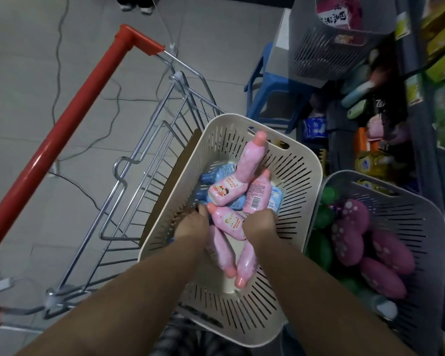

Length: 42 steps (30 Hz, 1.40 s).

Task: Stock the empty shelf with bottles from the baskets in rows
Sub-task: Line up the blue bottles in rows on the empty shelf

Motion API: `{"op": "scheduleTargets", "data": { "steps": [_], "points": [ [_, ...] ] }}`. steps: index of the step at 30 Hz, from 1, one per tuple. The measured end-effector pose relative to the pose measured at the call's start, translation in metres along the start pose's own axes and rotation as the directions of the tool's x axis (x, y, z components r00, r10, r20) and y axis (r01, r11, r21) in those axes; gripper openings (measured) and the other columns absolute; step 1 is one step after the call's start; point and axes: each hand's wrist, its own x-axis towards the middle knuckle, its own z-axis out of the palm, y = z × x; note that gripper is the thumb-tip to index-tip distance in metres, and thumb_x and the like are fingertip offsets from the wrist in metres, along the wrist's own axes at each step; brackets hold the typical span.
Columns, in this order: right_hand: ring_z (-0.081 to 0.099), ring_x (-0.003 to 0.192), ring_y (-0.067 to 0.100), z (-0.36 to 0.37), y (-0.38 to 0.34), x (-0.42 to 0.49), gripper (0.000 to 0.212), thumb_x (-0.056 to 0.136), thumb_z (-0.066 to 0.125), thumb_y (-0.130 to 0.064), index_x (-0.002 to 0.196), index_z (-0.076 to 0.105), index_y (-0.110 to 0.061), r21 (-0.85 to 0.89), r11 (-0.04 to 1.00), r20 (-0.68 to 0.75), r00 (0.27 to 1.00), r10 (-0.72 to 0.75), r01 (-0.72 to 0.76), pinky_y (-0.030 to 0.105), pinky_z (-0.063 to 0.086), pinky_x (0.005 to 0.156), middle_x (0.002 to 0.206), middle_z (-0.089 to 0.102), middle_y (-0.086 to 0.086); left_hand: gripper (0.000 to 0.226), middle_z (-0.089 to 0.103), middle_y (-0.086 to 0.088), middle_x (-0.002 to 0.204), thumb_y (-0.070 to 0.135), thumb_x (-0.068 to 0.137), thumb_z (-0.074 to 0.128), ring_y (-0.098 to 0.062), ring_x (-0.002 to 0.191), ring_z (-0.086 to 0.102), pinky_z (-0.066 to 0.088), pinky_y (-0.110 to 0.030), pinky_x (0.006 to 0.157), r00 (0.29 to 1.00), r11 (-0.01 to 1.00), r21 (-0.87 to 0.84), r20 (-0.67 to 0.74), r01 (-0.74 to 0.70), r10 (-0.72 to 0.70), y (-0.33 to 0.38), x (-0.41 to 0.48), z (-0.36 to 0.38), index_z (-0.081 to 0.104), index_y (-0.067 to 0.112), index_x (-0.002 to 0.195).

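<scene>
A cream slotted basket (297,176) sits in the shopping cart and holds several pink bottles (251,160) and blue bottles (217,173) lying in a loose heap. Both of my hands reach down into it. My left hand (192,224) is curled at the basket's left wall, beside the cap of a pink bottle (228,222), and a bit of blue shows under the wrist. On the other side of that bottle, my right hand (260,224) touches the base of another pink bottle (257,194). Its fingers are hidden. The shelf (421,104) stands at the right, blurred.
The cart's red handle (62,134) and wire frame (149,160) are to the left. A grey basket (421,227) with purple and green items stands at the right. Another grey basket (326,47) rests on a blue stool (265,80). Cables trail across the tiled floor.
</scene>
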Motion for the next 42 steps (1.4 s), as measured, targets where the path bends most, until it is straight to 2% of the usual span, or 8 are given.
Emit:
{"op": "scheduleTargets", "data": {
  "steps": [11,16,21,24,28,34,37,42],
  "points": [
    [0.06,0.113,0.029,-0.007,0.012,0.002,0.027,0.097,0.044,-0.003,0.115,0.064,-0.009,-0.004,0.983,-0.124,0.975,-0.184,0.185,0.041,0.051,0.09,0.118,0.065,0.005,0.033,0.047,-0.016,0.139,0.016,0.105,0.026,-0.031,0.128,0.05,0.037,-0.041,0.106,0.994,0.986,-0.141,0.079,0.091,-0.081,0.003,0.008,0.01,0.035,0.007,0.135],
    [0.055,0.115,0.029,-0.009,0.018,-0.004,0.026,0.099,0.043,-0.018,0.114,0.063,-0.011,0.294,0.934,-0.312,0.944,-0.105,0.201,0.035,0.044,0.085,0.116,0.061,0.006,0.035,0.045,-0.016,0.14,0.01,0.104,0.034,-0.028,0.131,0.048,0.04,-0.038,0.106,0.992,0.982,-0.174,0.117,0.071,-0.051,-0.004,0.01,0.006,0.036,0.002,0.138],
    [0.052,0.106,0.025,-0.006,0.035,-0.016,0.035,0.092,0.063,-0.031,0.118,0.066,-0.009,0.803,0.554,-0.342,0.931,0.129,0.219,0.029,0.038,0.088,0.115,0.049,0.008,0.045,0.046,-0.019,0.139,0.012,0.098,0.044,-0.032,0.126,0.051,0.041,-0.041,0.105,0.988,0.991,-0.131,0.157,0.021,0.0,-0.003,0.006,0.002,0.029,0.002,0.14],
    [0.053,0.11,0.024,-0.006,0.032,-0.029,0.039,0.091,0.066,-0.029,0.126,0.062,-0.012,0.882,0.406,-0.317,0.938,0.139,0.238,0.029,0.038,0.097,0.122,0.049,0.008,0.046,0.051,-0.019,0.135,0.015,0.098,0.044,-0.033,0.123,0.055,0.042,-0.042,0.105,0.985,0.992,-0.124,0.171,0.001,0.021,-0.003,-0.003,0.002,0.025,0.005,0.139],
    [0.059,0.097,0.022,-0.011,0.035,-0.039,0.025,0.096,0.059,-0.03,0.117,0.054,-0.018,0.961,0.093,-0.277,0.927,0.251,0.262,0.029,0.04,0.08,0.105,0.061,0.003,0.055,0.046,-0.02,0.141,0.015,0.097,0.047,-0.032,0.127,0.051,0.042,-0.039,0.106,0.986,0.981,-0.196,0.162,0.004,0.029,-0.01,-0.002,-0.006,0.024,0.0,0.145],
    [0.066,0.101,0.025,0.004,0.04,-0.031,0.03,0.073,0.052,-0.071,0.095,0.052,-0.051,0.901,-0.376,-0.06,0.922,0.383,0.215,0.049,0.055,0.088,0.111,0.065,0.006,0.035,0.064,-0.007,0.112,0.034,0.092,0.061,-0.021,0.095,0.057,0.042,-0.024,0.078,0.964,0.864,-0.501,0.205,-0.044,0.168,-0.024,-0.004,-0.035,0.062,0.009,0.116],
    [0.067,0.103,0.031,-0.014,0.043,-0.055,0.028,0.089,0.056,-0.055,0.112,0.056,-0.038,0.819,-0.53,-0.012,0.93,0.368,0.22,0.032,0.056,0.059,0.119,0.064,0.011,0.038,0.064,-0.005,0.101,0.026,0.081,0.077,-0.022,0.089,0.061,0.05,-0.027,0.079,0.955,0.812,-0.584,0.247,0.011,0.165,-0.029,-0.01,-0.05,0.064,0.007,0.112],
    [0.07,0.09,0.024,-0.026,0.051,-0.081,0.03,0.101,0.049,-0.037,0.12,0.059,-0.016,0.587,-0.766,0.061,0.929,0.364,0.261,0.047,0.059,0.078,0.106,0.071,0.009,0.038,0.059,0.001,0.097,0.014,0.075,0.082,-0.015,0.085,0.058,0.049,-0.018,0.064,0.945,0.697,-0.714,0.178,-0.068,0.275,-0.026,-0.026,-0.084,0.055,0.016,0.102]
  ]
}}
